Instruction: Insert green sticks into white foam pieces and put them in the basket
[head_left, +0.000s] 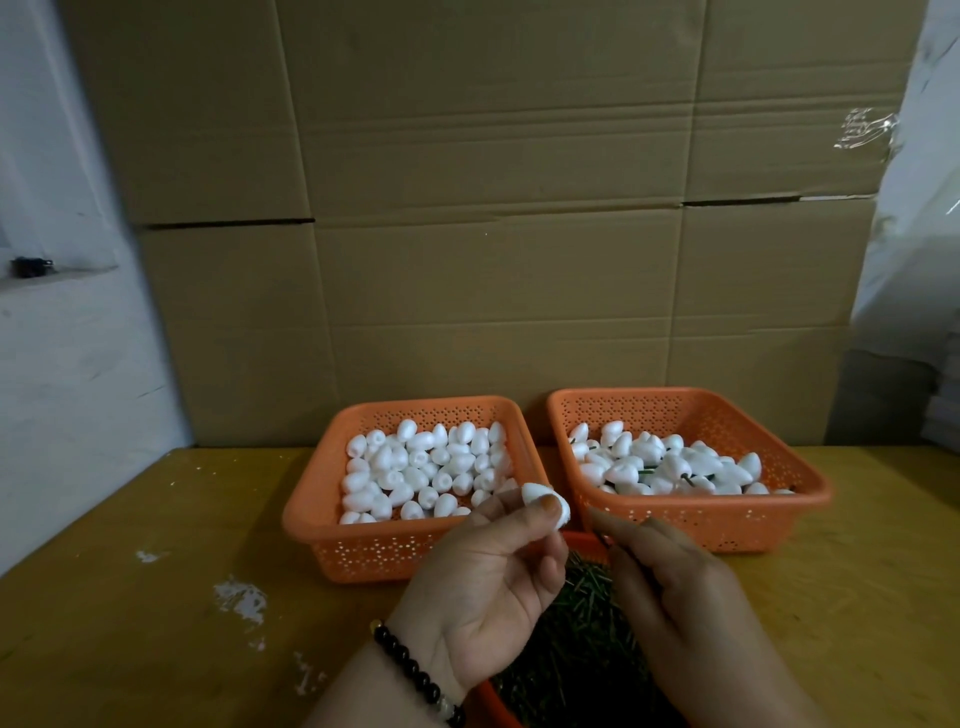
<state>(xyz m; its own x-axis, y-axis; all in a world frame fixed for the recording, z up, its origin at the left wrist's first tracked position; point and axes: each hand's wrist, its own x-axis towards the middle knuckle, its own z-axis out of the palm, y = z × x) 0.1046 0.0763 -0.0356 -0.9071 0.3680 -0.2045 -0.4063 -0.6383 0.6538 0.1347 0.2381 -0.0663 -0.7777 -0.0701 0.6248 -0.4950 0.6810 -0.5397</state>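
My left hand (493, 566) pinches a white foam piece (545, 501) between thumb and fingers, held above the near edge of the left orange basket (311, 525), which is full of plain foam pieces (423, 473). My right hand (670, 577) is just right of it, fingers curled around a thin green stick (602, 538) whose tip points toward the foam piece with a small gap between them. The right orange basket (810, 493) holds foam pieces with green sticks in them (670, 465). Below my hands lies a container of loose green sticks (576, 639).
Both baskets stand on a yellow wooden table (156, 597) with white paint flecks. A wall of cardboard boxes (493, 208) rises right behind the baskets. Clear plastic wrap (919, 208) hangs at the right.
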